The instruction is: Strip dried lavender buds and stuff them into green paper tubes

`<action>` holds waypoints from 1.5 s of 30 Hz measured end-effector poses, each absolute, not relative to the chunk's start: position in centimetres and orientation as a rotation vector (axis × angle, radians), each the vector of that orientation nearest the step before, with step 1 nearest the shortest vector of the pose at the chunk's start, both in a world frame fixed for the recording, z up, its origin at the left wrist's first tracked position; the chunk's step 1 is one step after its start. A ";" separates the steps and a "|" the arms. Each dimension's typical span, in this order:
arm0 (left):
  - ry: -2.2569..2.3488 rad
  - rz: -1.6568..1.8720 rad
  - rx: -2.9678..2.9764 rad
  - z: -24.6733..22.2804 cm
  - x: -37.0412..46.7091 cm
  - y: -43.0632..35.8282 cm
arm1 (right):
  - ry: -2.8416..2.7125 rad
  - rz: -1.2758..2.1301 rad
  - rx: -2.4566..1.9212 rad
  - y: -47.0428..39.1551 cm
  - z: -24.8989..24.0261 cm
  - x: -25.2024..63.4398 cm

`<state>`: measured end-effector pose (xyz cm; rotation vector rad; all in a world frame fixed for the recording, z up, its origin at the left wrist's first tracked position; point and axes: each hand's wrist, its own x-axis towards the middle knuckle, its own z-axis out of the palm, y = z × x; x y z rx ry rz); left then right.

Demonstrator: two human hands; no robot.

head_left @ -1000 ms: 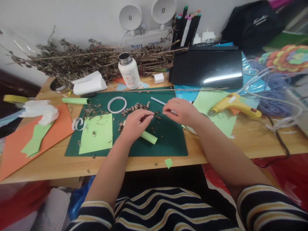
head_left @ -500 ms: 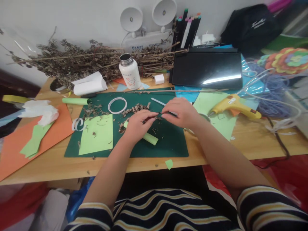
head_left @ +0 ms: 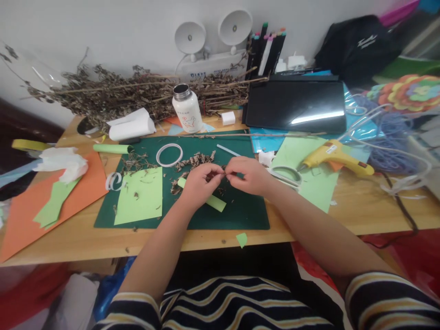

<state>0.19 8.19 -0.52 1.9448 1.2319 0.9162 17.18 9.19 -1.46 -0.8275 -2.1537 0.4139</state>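
My left hand and my right hand meet fingertip to fingertip above the green cutting mat. Both are pinched closed on a small dark bit that looks like dried leaf, mostly hidden by the fingers. Beneath the left hand lies a rolled light-green paper tube, partly covered. Crumbled dried leaves are heaped just behind that hand. A pale glue stick lies behind the right hand. Scissors with white handles rest beside the right wrist.
A white tape ring, a green paper sheet and an open white bottle stand or lie left of the hands. Dried branches line the wall. A yellow glue gun and a black tablet are on the right.
My right hand has moved slightly left and down, its fingers curling in to meet the left fingertips. The scissors show more. The whole view has shifted a little.
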 end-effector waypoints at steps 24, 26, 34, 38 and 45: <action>1.163 0.742 2.131 -0.2 -0.1 8.2 | -2.167 0.375 -0.747 9.5 -1.6 17.6; 1.148 0.823 2.070 -0.3 -0.1 8.2 | -2.116 0.419 -0.767 9.5 -1.4 17.7; 1.155 0.991 1.761 -1.6 -0.6 8.7 | -2.003 0.598 -0.844 9.5 -0.9 18.0; 1.114 1.016 1.877 -1.5 -0.6 8.7 | -1.990 0.678 -0.854 9.6 -1.0 17.9; 1.178 1.031 1.814 -1.1 -0.5 8.4 | -1.990 0.786 -0.855 9.3 -0.8 17.7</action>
